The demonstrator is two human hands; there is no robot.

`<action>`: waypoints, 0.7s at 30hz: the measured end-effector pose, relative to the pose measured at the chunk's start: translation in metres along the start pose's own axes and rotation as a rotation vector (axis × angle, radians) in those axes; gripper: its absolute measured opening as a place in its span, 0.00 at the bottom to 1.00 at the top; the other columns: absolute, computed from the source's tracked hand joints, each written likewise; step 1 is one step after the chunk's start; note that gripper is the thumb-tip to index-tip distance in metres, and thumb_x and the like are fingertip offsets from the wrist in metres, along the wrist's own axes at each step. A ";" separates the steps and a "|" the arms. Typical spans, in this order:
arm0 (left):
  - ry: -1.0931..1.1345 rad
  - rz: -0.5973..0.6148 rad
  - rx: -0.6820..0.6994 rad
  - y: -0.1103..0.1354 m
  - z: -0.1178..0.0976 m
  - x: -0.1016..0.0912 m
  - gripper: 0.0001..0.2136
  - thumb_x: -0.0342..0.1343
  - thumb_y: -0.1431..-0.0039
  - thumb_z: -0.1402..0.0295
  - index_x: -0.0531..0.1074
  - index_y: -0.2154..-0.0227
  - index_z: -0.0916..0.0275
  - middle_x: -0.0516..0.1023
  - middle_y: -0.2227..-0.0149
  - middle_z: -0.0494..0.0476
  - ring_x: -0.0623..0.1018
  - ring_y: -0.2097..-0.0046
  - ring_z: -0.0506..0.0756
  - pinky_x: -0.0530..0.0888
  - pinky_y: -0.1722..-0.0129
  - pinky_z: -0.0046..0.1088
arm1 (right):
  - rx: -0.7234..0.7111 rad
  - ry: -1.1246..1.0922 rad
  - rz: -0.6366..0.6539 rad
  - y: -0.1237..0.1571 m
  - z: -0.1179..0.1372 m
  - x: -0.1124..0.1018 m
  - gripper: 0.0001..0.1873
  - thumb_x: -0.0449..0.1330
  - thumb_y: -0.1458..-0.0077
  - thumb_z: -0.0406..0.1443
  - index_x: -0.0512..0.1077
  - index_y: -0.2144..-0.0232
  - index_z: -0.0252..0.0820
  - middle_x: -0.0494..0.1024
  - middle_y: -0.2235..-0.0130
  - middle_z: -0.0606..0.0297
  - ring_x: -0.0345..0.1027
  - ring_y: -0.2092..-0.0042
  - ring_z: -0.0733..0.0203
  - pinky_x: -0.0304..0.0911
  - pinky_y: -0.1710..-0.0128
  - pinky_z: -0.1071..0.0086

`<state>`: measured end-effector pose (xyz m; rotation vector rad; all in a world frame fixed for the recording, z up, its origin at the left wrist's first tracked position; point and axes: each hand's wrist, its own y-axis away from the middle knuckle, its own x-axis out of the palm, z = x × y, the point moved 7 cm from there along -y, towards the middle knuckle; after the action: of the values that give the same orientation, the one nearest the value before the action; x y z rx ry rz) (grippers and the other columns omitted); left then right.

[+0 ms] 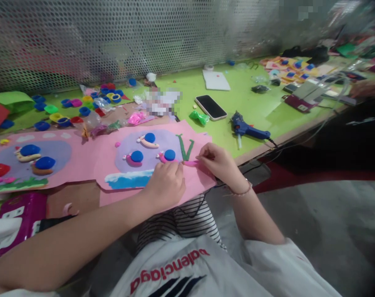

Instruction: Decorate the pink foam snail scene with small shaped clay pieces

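Observation:
A thin strip of pink modelling clay (192, 163) stretches between my two hands, low over the pink paper sheet (199, 181). My right hand (220, 165) pinches its right end between thumb and fingers. At the other end, my left hand (168, 183) is closed, its fingertips pressed together at the strip and its side against the paper. Just above the strip, a green clay V shape (185, 149) lies on the sheet. Left of it are snail figures with blue caps as shells, one pink snail (169, 156) right by my left fingers. A blue and white clay band (130, 180) runs below them.
A blue glue gun (251, 128) with its cord lies right of the sheet, near the table edge. Behind are a phone (211, 107) and a green clay packet (199, 118). Coloured caps (85, 110) lie back left. A purple box (38, 206) stands at lower left.

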<state>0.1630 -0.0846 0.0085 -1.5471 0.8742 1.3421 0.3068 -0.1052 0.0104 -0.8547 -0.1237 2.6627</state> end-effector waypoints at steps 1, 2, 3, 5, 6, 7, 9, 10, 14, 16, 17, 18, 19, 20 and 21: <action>0.002 -0.009 0.001 0.000 0.000 0.000 0.19 0.43 0.41 0.69 0.68 0.51 0.75 0.71 0.64 0.65 0.70 0.59 0.62 0.65 0.63 0.40 | -0.007 -0.023 -0.002 0.000 0.000 0.000 0.04 0.57 0.50 0.31 0.64 0.75 0.40 0.69 0.75 0.68 0.63 0.73 0.67 0.58 0.73 0.72; 0.004 -0.015 0.002 0.000 0.000 -0.001 0.19 0.43 0.41 0.69 0.68 0.51 0.75 0.71 0.64 0.66 0.70 0.59 0.62 0.65 0.63 0.40 | -0.012 -0.047 -0.005 0.001 0.001 -0.001 0.04 0.57 0.50 0.31 0.64 0.75 0.40 0.69 0.75 0.68 0.63 0.72 0.67 0.58 0.72 0.72; 0.005 -0.020 0.001 0.001 0.000 -0.001 0.20 0.43 0.41 0.68 0.68 0.51 0.76 0.71 0.63 0.66 0.70 0.59 0.63 0.65 0.62 0.40 | -0.013 -0.073 -0.006 0.002 0.001 -0.002 0.04 0.57 0.50 0.31 0.64 0.75 0.40 0.69 0.74 0.68 0.63 0.72 0.67 0.58 0.72 0.72; 0.007 -0.019 -0.008 0.001 0.000 -0.001 0.20 0.42 0.40 0.67 0.67 0.50 0.76 0.72 0.62 0.67 0.71 0.59 0.63 0.66 0.62 0.40 | -0.006 -0.122 0.003 0.003 0.001 -0.002 0.05 0.58 0.50 0.32 0.64 0.75 0.39 0.68 0.75 0.68 0.61 0.73 0.68 0.57 0.73 0.73; 0.009 -0.015 -0.016 0.001 0.001 -0.001 0.21 0.42 0.40 0.67 0.66 0.49 0.76 0.72 0.62 0.67 0.71 0.59 0.63 0.66 0.62 0.41 | 0.000 -0.139 0.010 0.003 0.001 -0.003 0.05 0.58 0.50 0.32 0.64 0.75 0.39 0.67 0.75 0.68 0.60 0.74 0.68 0.57 0.74 0.73; 0.012 -0.011 -0.024 0.001 0.001 0.000 0.21 0.42 0.39 0.66 0.65 0.48 0.76 0.72 0.62 0.67 0.71 0.59 0.63 0.66 0.62 0.41 | 0.004 -0.151 0.018 0.004 0.002 -0.003 0.06 0.58 0.50 0.33 0.64 0.75 0.39 0.67 0.75 0.69 0.59 0.74 0.69 0.56 0.75 0.73; 0.022 -0.004 -0.039 0.000 0.002 0.000 0.22 0.41 0.39 0.66 0.64 0.47 0.77 0.72 0.62 0.67 0.71 0.59 0.63 0.66 0.62 0.41 | 0.006 -0.160 0.034 0.005 0.003 -0.003 0.06 0.59 0.50 0.33 0.64 0.76 0.39 0.66 0.76 0.69 0.58 0.75 0.69 0.55 0.75 0.74; 0.027 -0.003 -0.041 0.000 0.002 0.000 0.22 0.41 0.39 0.66 0.63 0.47 0.77 0.72 0.61 0.67 0.71 0.59 0.63 0.66 0.62 0.41 | 0.002 -0.164 0.040 0.005 0.003 -0.002 0.06 0.59 0.50 0.33 0.65 0.76 0.39 0.66 0.76 0.69 0.58 0.75 0.70 0.55 0.76 0.74; 0.030 -0.006 -0.047 -0.001 0.003 -0.001 0.22 0.42 0.39 0.67 0.62 0.46 0.75 0.72 0.60 0.67 0.71 0.58 0.63 0.67 0.62 0.41 | 0.000 -0.200 0.040 0.006 0.002 -0.002 0.06 0.59 0.50 0.33 0.64 0.76 0.39 0.66 0.76 0.70 0.58 0.75 0.70 0.55 0.76 0.74; 0.029 -0.002 -0.044 -0.001 0.003 -0.001 0.22 0.42 0.39 0.67 0.63 0.46 0.75 0.72 0.60 0.67 0.71 0.58 0.63 0.67 0.61 0.41 | 0.019 -0.219 0.001 0.006 -0.001 -0.004 0.07 0.59 0.50 0.34 0.64 0.75 0.40 0.66 0.76 0.70 0.58 0.76 0.70 0.55 0.77 0.74; 0.030 -0.001 -0.040 -0.001 0.003 -0.001 0.22 0.42 0.39 0.67 0.63 0.46 0.75 0.72 0.60 0.67 0.71 0.57 0.63 0.67 0.61 0.41 | 0.031 -0.222 -0.023 0.007 -0.002 -0.006 0.07 0.59 0.50 0.35 0.64 0.75 0.40 0.66 0.76 0.70 0.58 0.76 0.70 0.55 0.77 0.73; 0.029 -0.002 -0.036 -0.001 0.003 -0.002 0.22 0.42 0.39 0.67 0.63 0.46 0.76 0.72 0.60 0.68 0.71 0.57 0.63 0.67 0.61 0.41 | 0.040 -0.222 -0.047 0.007 -0.003 -0.007 0.07 0.59 0.50 0.35 0.64 0.75 0.40 0.66 0.76 0.70 0.58 0.76 0.70 0.55 0.78 0.73; 0.027 -0.001 -0.030 -0.001 0.002 -0.002 0.22 0.42 0.39 0.67 0.63 0.47 0.76 0.72 0.60 0.68 0.71 0.57 0.63 0.67 0.61 0.41 | 0.047 -0.219 -0.065 0.007 -0.003 -0.008 0.07 0.59 0.50 0.35 0.64 0.75 0.40 0.66 0.76 0.70 0.58 0.77 0.70 0.55 0.78 0.73; 0.022 -0.002 -0.025 0.000 0.002 -0.002 0.22 0.42 0.39 0.67 0.64 0.47 0.77 0.72 0.61 0.68 0.71 0.58 0.63 0.67 0.62 0.41 | 0.053 -0.213 -0.077 0.007 -0.003 -0.009 0.07 0.59 0.50 0.36 0.64 0.75 0.40 0.66 0.76 0.70 0.58 0.77 0.70 0.55 0.79 0.73; 0.017 -0.002 -0.019 0.000 0.002 -0.002 0.22 0.42 0.39 0.67 0.64 0.47 0.77 0.72 0.61 0.68 0.71 0.59 0.63 0.67 0.62 0.41 | 0.058 -0.206 -0.083 0.006 -0.003 -0.009 0.07 0.59 0.50 0.35 0.64 0.75 0.40 0.66 0.76 0.70 0.58 0.77 0.70 0.54 0.79 0.74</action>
<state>0.1620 -0.0826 0.0106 -1.5756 0.8720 1.3414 0.3138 -0.1143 0.0115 -0.5438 -0.1281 2.6556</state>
